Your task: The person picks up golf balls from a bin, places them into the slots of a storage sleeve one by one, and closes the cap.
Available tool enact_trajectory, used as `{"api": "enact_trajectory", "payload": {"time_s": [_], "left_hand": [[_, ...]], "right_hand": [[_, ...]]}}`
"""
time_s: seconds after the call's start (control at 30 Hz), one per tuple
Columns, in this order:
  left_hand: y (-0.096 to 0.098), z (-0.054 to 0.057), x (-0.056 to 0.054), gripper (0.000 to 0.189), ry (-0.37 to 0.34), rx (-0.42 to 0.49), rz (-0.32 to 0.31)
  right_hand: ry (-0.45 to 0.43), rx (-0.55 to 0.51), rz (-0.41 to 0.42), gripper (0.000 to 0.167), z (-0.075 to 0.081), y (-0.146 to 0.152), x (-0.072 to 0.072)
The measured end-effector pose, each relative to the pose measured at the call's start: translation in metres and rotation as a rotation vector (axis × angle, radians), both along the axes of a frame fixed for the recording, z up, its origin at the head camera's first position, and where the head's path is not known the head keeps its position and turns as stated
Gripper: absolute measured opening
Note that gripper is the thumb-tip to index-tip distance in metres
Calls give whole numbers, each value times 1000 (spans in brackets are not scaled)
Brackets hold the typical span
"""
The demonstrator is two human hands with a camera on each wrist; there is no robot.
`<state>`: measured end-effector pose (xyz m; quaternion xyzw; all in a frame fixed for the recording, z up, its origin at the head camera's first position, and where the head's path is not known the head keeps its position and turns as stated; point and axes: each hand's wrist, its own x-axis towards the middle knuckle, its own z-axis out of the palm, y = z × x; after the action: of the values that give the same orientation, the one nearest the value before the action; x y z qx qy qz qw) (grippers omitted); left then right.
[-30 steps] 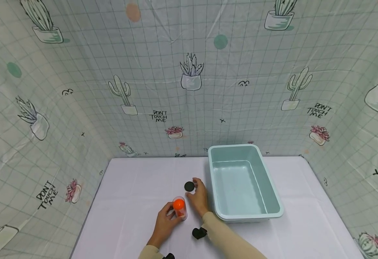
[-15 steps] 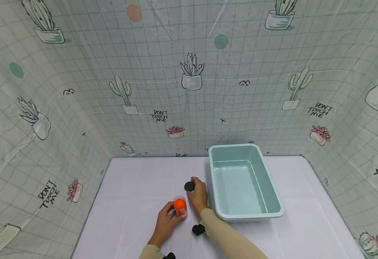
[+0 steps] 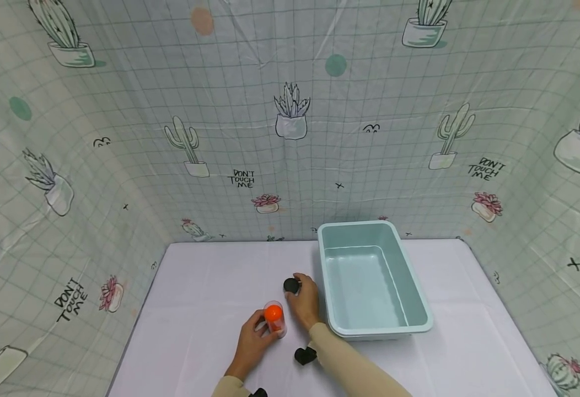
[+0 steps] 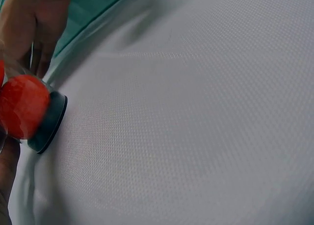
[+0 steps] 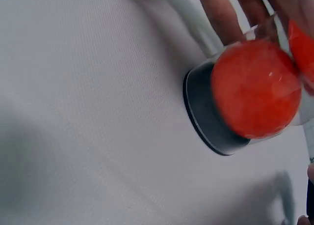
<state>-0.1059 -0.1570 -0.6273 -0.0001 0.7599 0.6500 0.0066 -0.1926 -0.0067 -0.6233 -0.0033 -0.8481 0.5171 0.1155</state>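
In the head view my left hand (image 3: 252,344) grips a clear tube (image 3: 283,330) standing on the white table. Orange balls (image 3: 273,312) are stacked inside it, one at the top. The wrist views show the tube's black base (image 5: 210,114) on the cloth and a large orange ball (image 4: 23,106) just above it. To the right and farther back, my right hand (image 3: 308,303) pinches a round black lid (image 3: 291,285) between thumb and fingers. The lid is apart from the tube, and its right edge is partly covered by the fingers.
A pale teal bin (image 3: 329,325) stands close to the right of my right hand and forearm. White cloth covers the table (image 3: 210,292). A curtain (image 3: 290,160) printed with cacti hangs behind and at both sides. Each wrist carries a black device (image 3: 305,355).
My right fingers have closed in on the black lid from its right side and overlap its edge. The left hand and the tube have stayed in place.
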Motion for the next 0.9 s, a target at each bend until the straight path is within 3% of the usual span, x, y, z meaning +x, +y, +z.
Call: {"api": "enact_trajectory", "payload": {"time_s": [0.47,0.9], "left_hand": [[-1,1,0,50,-13,-41,-1],[2,4,3,49,2,-8,5]], "right_hand": [[31,-104,16,44,29,10,20],[25,-151,25,42,38,14,37]]}}
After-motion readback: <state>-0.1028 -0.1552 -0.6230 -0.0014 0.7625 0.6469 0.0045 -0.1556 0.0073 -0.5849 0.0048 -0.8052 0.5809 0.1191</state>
